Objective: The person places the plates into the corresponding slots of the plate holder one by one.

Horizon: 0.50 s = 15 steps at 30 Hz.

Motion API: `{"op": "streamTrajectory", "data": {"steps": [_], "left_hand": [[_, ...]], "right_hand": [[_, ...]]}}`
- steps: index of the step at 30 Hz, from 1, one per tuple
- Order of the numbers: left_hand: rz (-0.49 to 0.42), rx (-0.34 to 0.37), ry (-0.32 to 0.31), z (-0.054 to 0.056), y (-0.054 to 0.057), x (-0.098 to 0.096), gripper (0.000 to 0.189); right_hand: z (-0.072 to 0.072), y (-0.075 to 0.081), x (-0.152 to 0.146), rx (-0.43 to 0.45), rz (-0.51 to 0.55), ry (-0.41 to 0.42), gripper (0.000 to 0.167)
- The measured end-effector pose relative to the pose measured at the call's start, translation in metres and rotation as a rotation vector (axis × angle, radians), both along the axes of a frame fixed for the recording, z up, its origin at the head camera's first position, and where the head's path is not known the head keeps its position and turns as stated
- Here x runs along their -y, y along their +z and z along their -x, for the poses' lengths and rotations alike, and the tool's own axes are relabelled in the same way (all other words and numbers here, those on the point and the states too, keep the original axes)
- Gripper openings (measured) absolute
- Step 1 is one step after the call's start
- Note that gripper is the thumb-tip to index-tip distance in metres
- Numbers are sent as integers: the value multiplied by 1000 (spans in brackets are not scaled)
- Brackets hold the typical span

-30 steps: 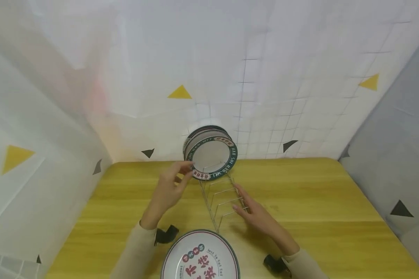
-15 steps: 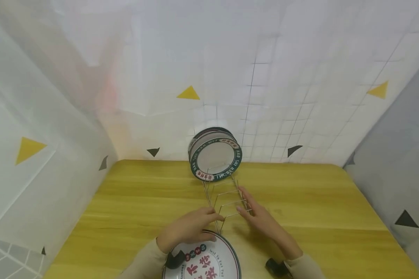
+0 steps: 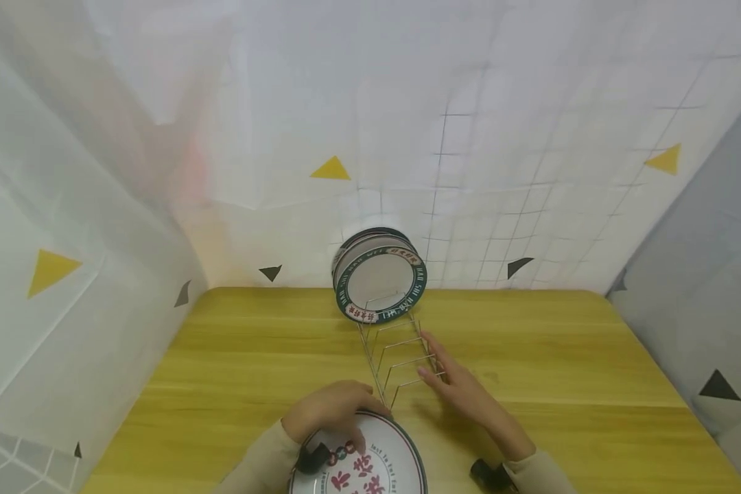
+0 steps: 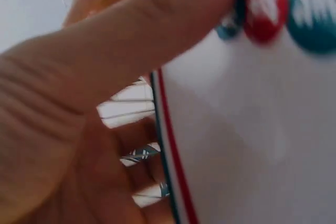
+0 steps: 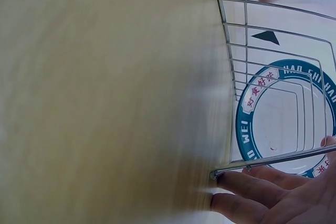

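My left hand (image 3: 333, 412) is at the upper left edge of a white plate (image 3: 401, 446) at the near side of the table. The left wrist view shows the thumb (image 4: 157, 19) across the plate's printed face and the other fingers behind its green-and-red rim. A wire dish rack (image 3: 406, 343) stands just beyond. My right hand (image 3: 460, 387) holds the rack's right side, thumb inside the rail and fingers outside it in the right wrist view. Several upright plates with green lettered rims (image 3: 379, 281) stand in the rack's far end.
The yellow wood-grain table (image 3: 253, 343) ends at a white sheet wall (image 3: 395, 137) with yellow and black triangles, close behind the plates. Similar sheeting encloses the left and right sides. Wires of the rack form slots in front of the upright plates.
My left hand has come away from the upright plates, back and down to the near plate, and its thumb now lies over that plate. My right hand stays at the rack.
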<state>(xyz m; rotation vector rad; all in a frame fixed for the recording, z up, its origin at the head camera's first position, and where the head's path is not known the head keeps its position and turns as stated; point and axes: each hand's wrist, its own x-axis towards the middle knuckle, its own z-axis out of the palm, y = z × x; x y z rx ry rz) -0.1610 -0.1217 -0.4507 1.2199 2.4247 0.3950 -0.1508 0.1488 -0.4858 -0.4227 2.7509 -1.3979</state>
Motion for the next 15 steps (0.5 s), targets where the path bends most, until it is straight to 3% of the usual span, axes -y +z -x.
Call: {"op": "streamTrajectory", "data": {"steps": [4,10,15], "left_hand": [[-68,-18,-37,7,-5,1,55],[-158,23,-71,17,-9,4,44],[-198,-67,-79,21,-6,4,40]], "right_hand": [[0,-1,0,4,-2,0,68],[1,0,-1,10,-3,-4,67],[2,-1,-1,7,-6,-8,67]]}}
